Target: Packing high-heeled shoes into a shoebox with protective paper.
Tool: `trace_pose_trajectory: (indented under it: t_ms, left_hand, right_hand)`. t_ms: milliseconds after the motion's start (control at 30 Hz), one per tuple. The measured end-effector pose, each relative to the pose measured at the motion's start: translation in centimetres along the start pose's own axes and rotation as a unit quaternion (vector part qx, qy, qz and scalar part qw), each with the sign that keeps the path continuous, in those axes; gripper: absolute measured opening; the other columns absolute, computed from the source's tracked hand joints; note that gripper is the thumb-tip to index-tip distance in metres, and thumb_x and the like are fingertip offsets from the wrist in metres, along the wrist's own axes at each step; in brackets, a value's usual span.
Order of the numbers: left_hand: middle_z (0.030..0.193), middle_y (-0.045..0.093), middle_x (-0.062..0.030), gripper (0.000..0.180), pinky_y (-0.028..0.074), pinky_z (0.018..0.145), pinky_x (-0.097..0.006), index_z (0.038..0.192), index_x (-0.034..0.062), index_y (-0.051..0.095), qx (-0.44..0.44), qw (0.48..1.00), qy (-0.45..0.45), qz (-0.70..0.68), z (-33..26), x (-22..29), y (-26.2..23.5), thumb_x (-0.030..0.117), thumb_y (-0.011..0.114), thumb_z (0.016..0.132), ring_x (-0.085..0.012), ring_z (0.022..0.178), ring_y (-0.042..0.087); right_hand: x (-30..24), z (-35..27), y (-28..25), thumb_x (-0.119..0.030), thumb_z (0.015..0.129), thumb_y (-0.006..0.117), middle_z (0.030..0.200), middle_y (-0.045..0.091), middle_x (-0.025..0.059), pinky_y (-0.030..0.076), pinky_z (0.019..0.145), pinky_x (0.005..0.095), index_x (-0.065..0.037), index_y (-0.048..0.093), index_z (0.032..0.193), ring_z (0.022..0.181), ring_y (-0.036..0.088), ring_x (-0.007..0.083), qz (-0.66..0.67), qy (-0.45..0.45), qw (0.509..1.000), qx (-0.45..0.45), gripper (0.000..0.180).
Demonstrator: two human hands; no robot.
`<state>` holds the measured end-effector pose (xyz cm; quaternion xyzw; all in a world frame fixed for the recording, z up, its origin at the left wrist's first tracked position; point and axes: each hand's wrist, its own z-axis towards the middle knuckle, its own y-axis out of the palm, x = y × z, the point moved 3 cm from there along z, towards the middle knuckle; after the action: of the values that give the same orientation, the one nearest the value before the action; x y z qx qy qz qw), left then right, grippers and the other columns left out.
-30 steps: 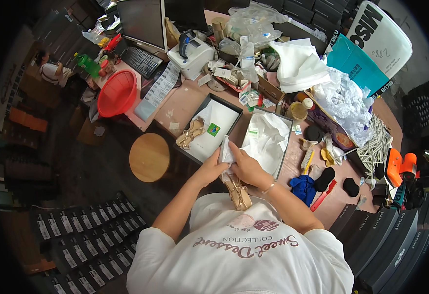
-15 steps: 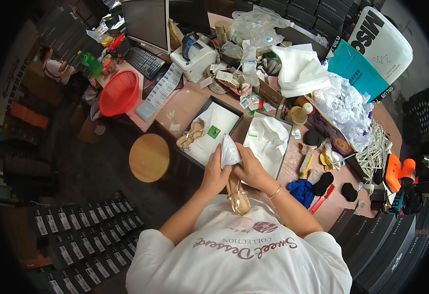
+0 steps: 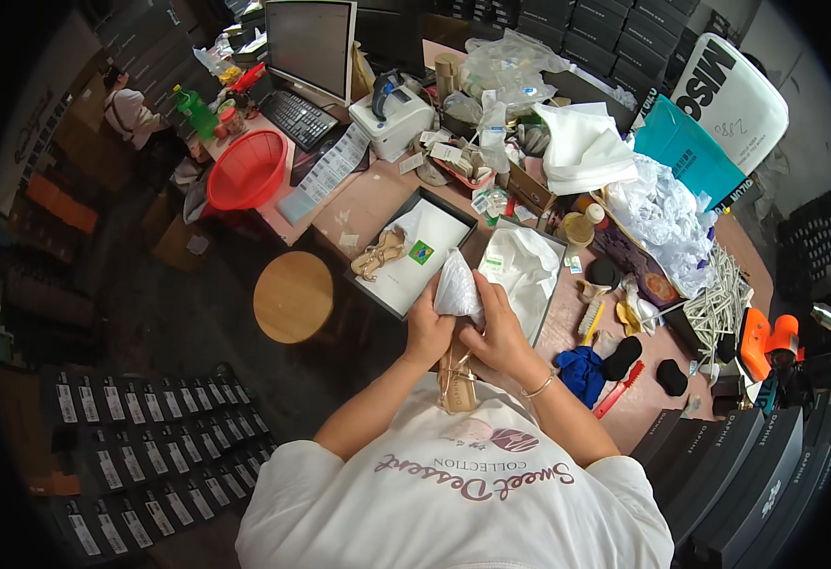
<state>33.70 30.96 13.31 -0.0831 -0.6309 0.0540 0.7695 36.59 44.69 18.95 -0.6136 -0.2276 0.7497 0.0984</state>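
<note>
Close to my chest I hold a gold strappy sandal [image 3: 458, 377], with a crinkled white wrapping [image 3: 460, 286] standing up at its far end. My left hand [image 3: 430, 328] is closed around the left side of the sandal and wrapping. On the other side, my right hand [image 3: 503, 334] grips them, its fingers lying along the wrapping. The part of the sandal between my palms is hidden. Beyond my hands, another gold sandal [image 3: 378, 254] lies in a dark-edged shoebox [image 3: 404, 211]. White tissue paper [image 3: 520, 270] fills the box part beside it.
A round wooden stool [image 3: 293, 297] stands left of the table. Brushes, black pads and a blue cloth [image 3: 581, 372] lie to the right. A red basket [image 3: 247, 171], a label printer [image 3: 392, 119] and plastic bags [image 3: 657, 204] occupy the far side. Stacked shoeboxes [image 3: 733, 474] flank me.
The white wrapping now sits tilted and broader between my hands, and my right fingers have moved up along it. The sandal's near end has drawn slightly away from me.
</note>
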Motion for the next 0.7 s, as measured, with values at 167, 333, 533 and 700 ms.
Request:
trace_pose_trajectory:
  t_ms: [167,333,533,700]
  left_hand:
    - [0.111,0.063,-0.0084,0.047,0.045,0.089,-0.026,0.126,0.0007,0.051,-0.24,0.955,-0.046,-0.169,3.0,2.3,-1.0,-0.002,0.061,0.08,-0.0126,0.101,0.058]
    - [0.106,0.065,-0.0066,0.049,0.045,0.087,-0.026,0.124,0.0017,0.054,-0.393,0.914,-0.063,-0.076,3.1,2.6,-2.7,0.001,0.067,0.077,-0.0112,0.097,0.059]
    - [0.109,0.064,-0.0087,0.051,0.045,0.087,-0.026,0.124,0.0015,0.054,-0.463,0.877,-0.119,-0.051,4.6,1.5,-6.1,0.002,0.069,0.075,-0.0117,0.098,0.06]
    - [0.106,0.066,-0.0102,0.051,0.047,0.084,-0.027,0.123,0.0018,0.055,-0.433,0.897,-0.085,-0.028,7.8,-0.3,-9.1,0.002,0.068,0.073,-0.0122,0.095,0.061]
  right_hand:
    - [0.1,1.6,-4.6,-0.022,0.083,0.069,0.12,0.05,0.0119,0.05,0.071,0.0287,-0.009,0.034,0.14,0.095,0.054,0.0188,0.105,-0.031,0.994,0.003,0.068]
    - [1.2,3.6,-4.6,-0.019,0.087,0.064,0.091,0.058,0.0051,0.048,0.065,0.0265,-0.001,0.061,0.104,0.078,0.055,0.0128,0.14,-0.016,0.983,-0.119,0.024]
    - [3.4,4.4,0.4,-0.019,0.092,0.059,0.08,0.057,0.0007,0.046,0.065,0.0217,-0.002,0.062,0.092,0.07,0.054,0.0071,0.277,0.169,0.938,-0.12,0.017]
    - [1.8,6.7,3.1,-0.019,0.094,0.053,0.084,0.061,0.0005,0.049,0.07,0.0232,-0.004,0.06,0.101,0.073,0.057,0.0068,0.471,0.292,0.824,0.118,0.018]
